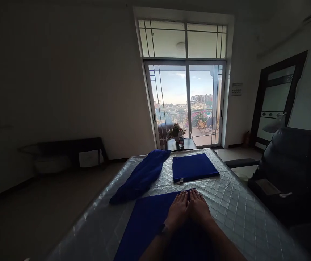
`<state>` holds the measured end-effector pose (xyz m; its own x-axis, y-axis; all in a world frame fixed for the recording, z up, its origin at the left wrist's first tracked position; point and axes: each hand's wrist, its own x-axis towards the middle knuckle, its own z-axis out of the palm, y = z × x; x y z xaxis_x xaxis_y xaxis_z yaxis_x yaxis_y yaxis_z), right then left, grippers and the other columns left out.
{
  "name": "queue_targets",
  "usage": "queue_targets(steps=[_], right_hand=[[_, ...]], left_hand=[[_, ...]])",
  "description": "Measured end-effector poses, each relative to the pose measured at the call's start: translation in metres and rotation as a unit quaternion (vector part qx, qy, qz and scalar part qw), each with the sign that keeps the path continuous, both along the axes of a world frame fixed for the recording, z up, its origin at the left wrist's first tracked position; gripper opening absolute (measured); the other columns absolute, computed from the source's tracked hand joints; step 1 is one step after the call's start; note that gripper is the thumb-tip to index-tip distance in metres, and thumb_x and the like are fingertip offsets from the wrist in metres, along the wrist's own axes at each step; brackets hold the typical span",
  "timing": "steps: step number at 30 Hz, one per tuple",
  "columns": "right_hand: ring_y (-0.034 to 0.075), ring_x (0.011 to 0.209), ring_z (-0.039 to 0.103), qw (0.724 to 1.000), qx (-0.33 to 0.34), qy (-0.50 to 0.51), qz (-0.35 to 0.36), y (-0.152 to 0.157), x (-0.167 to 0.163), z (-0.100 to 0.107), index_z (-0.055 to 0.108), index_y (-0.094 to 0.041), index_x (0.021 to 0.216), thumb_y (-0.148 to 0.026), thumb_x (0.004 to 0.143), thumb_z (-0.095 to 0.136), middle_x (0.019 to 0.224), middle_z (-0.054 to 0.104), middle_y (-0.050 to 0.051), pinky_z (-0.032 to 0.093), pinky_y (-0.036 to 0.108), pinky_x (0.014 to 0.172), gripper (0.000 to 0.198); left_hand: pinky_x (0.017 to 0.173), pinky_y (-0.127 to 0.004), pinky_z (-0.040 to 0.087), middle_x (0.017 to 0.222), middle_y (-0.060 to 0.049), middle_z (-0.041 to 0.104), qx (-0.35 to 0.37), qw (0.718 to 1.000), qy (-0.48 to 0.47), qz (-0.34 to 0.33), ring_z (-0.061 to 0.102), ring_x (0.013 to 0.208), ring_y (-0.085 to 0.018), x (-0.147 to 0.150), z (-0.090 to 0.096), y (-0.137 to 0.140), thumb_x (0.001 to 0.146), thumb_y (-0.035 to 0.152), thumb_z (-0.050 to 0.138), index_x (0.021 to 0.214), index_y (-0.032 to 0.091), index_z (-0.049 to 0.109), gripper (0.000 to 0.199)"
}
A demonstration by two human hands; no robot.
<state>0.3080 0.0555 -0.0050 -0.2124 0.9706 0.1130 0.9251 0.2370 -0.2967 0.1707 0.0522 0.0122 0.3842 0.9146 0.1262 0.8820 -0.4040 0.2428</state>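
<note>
A blue cloth [150, 214] lies spread flat on the near part of the quilted mattress [242, 203]. My left hand [178, 206] rests flat on it near its far right corner, fingers stretched forward. Right beside it, my right hand [198, 206] also lies flat on the cloth, the two hands touching at the thumbs. Beyond them sits a neatly folded blue cloth [194, 166] with a small white tag at its near edge. To its left, a loose, crumpled blue cloth [144, 174] stretches diagonally. Forearms hide part of the near cloth.
A dark armchair [293, 170] stands close to the mattress's right side. Past the far edge is a small table [188, 144] with a potted plant [175, 131] and a bottle [181, 138], before a glass sliding door [168, 90]. A dark low object [71, 146] leans along the left wall.
</note>
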Motion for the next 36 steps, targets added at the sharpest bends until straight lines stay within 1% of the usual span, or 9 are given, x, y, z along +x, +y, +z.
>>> queue_targets(steps=[5, 10, 13, 16, 18, 22, 26, 31, 36], right_hand=[[0.024, 0.156, 0.017, 0.999, -0.007, 0.025, -0.020, -0.002, -0.003, 0.006, 0.027, -0.008, 0.158, -0.041, 0.099, 0.024, 0.167, 0.025, 0.011, 0.013, 0.042, 0.127, 0.068], [0.023, 0.156, 0.017, 0.999, -0.006, 0.033, -0.022, -0.004, -0.003, 0.008, 0.026, -0.008, 0.158, -0.042, 0.099, 0.023, 0.167, 0.025, 0.011, 0.012, 0.041, 0.127, 0.068], [0.023, 0.156, 0.017, 0.999, -0.006, 0.034, -0.021, -0.004, -0.004, 0.009, 0.027, -0.007, 0.158, -0.043, 0.099, 0.024, 0.167, 0.025, 0.011, 0.011, 0.040, 0.127, 0.069], [0.022, 0.156, 0.018, 0.999, -0.007, 0.035, -0.021, -0.005, -0.004, 0.010, 0.027, -0.007, 0.157, -0.044, 0.099, 0.024, 0.167, 0.026, 0.011, 0.011, 0.040, 0.127, 0.069], [0.022, 0.156, 0.018, 0.999, -0.007, 0.035, -0.021, -0.005, -0.004, 0.011, 0.027, -0.008, 0.157, -0.046, 0.099, 0.024, 0.167, 0.026, 0.011, 0.011, 0.040, 0.127, 0.070], [0.021, 0.156, 0.018, 0.999, -0.008, 0.028, -0.017, -0.005, -0.004, 0.012, 0.027, -0.008, 0.158, -0.047, 0.099, 0.023, 0.167, 0.028, 0.010, 0.011, 0.039, 0.127, 0.071], [0.020, 0.156, 0.018, 1.000, -0.012, 0.018, -0.020, -0.003, -0.004, 0.012, 0.028, -0.009, 0.158, -0.047, 0.099, 0.024, 0.167, 0.028, 0.010, 0.012, 0.038, 0.127, 0.070], [0.019, 0.156, 0.016, 1.000, -0.021, 0.010, -0.012, -0.001, -0.004, 0.013, 0.028, -0.009, 0.158, -0.045, 0.099, 0.023, 0.167, 0.026, 0.009, 0.013, 0.038, 0.127, 0.069], [0.018, 0.156, 0.015, 1.000, -0.024, -0.001, -0.011, 0.003, -0.004, 0.014, 0.026, -0.009, 0.158, -0.040, 0.100, 0.020, 0.168, 0.027, 0.009, 0.011, 0.038, 0.127, 0.066]], left_hand=[[0.128, -0.046, 0.025, 0.165, -0.012, 0.037, 0.002, 0.998, 0.027, 0.056, 0.029, 0.155, -0.025, -0.047, -0.006, 0.004, 0.100, 0.060, 0.013, 0.155, 0.012, 0.035, 0.076], [0.127, -0.047, 0.026, 0.164, -0.014, 0.037, 0.001, 0.988, 0.046, 0.148, 0.030, 0.154, -0.027, -0.116, -0.007, 0.004, 0.100, 0.058, 0.020, 0.153, 0.010, 0.039, 0.074], [0.126, -0.048, 0.026, 0.164, -0.017, 0.035, -0.001, 0.976, 0.044, 0.213, 0.030, 0.154, -0.028, -0.158, -0.005, -0.003, 0.100, 0.059, 0.017, 0.153, 0.005, 0.036, 0.078], [0.126, -0.049, 0.026, 0.165, -0.018, 0.031, -0.001, 0.967, 0.037, 0.251, 0.028, 0.155, -0.030, -0.185, -0.002, -0.013, 0.099, 0.062, 0.014, 0.155, 0.003, 0.030, 0.083], [0.126, -0.049, 0.025, 0.166, -0.018, 0.030, -0.001, 0.965, 0.032, 0.262, 0.026, 0.155, -0.031, -0.193, -0.002, -0.018, 0.097, 0.067, 0.014, 0.156, 0.004, 0.028, 0.087], [0.127, -0.047, 0.022, 0.167, -0.017, 0.029, 0.001, 0.965, 0.028, 0.262, 0.023, 0.156, -0.029, -0.194, -0.003, -0.019, 0.097, 0.068, 0.015, 0.156, 0.004, 0.027, 0.089], [0.126, -0.049, 0.024, 0.166, -0.018, 0.031, 0.000, 0.967, 0.028, 0.255, 0.028, 0.155, -0.031, -0.195, -0.004, -0.016, 0.096, 0.068, 0.015, 0.155, 0.003, 0.030, 0.089], [0.125, -0.050, 0.027, 0.165, -0.020, 0.032, -0.001, 0.969, 0.029, 0.243, 0.029, 0.154, -0.033, -0.200, -0.005, -0.015, 0.094, 0.072, 0.014, 0.155, 0.001, 0.031, 0.095], [0.126, -0.050, 0.023, 0.164, -0.021, 0.034, 0.000, 0.970, 0.029, 0.241, 0.028, 0.155, -0.032, -0.203, -0.009, -0.013, 0.093, 0.073, 0.013, 0.155, 0.002, 0.031, 0.096]])
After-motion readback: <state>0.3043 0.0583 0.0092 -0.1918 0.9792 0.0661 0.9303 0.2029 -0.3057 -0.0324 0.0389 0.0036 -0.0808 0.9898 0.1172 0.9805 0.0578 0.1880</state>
